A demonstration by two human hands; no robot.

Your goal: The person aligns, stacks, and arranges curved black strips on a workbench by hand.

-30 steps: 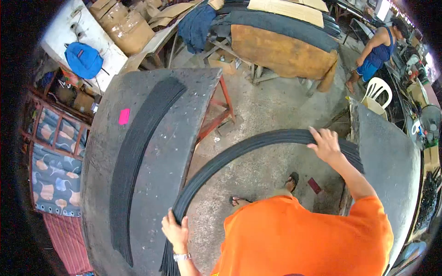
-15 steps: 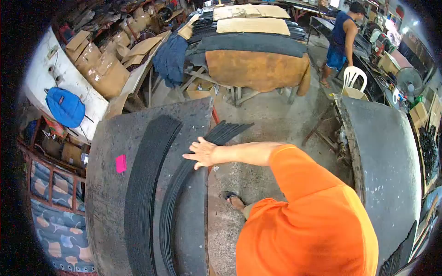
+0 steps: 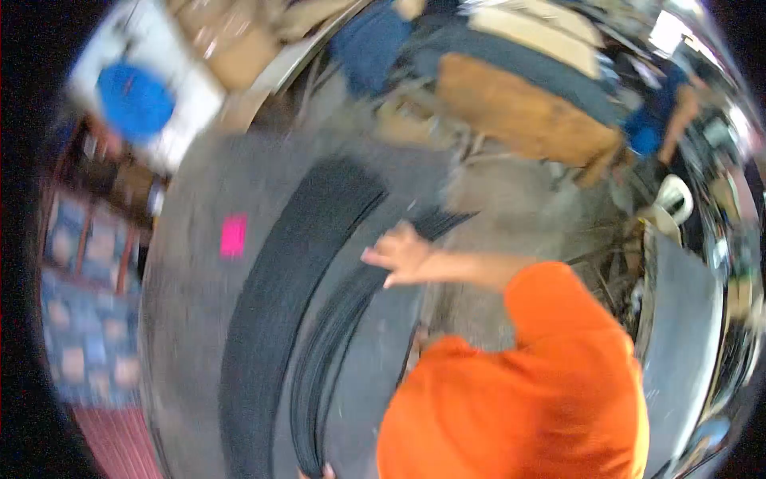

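Note:
My right hand (image 3: 403, 254) lies over the upper part of a loose bundle of thin black strips (image 3: 319, 359), its fingers spread. At the bottom edge, fingertips of my left hand (image 3: 328, 472) show on both sides of the narrowed end of this bundle, closed on it; the rest of that hand is out of frame. The bundle curves along the dark worktable (image 3: 375, 383). To its left, apart from it, lies a wider, neatly packed row of black strips (image 3: 279, 303). Motion blurs the view.
A pink piece (image 3: 233, 236) lies on the table's left part. Another dark table (image 3: 686, 319) stands at the right, near a white chair (image 3: 674, 199). Behind are a brown-draped table (image 3: 519, 104) and a person in blue (image 3: 662, 112). A blue backpack (image 3: 136, 100) is at upper left.
The view has swung and tilted, so the tables appear rotated. My right hand stays spread on the loose bundle. Fingertips of my left hand have come into view at the bottom, at the bundle's end.

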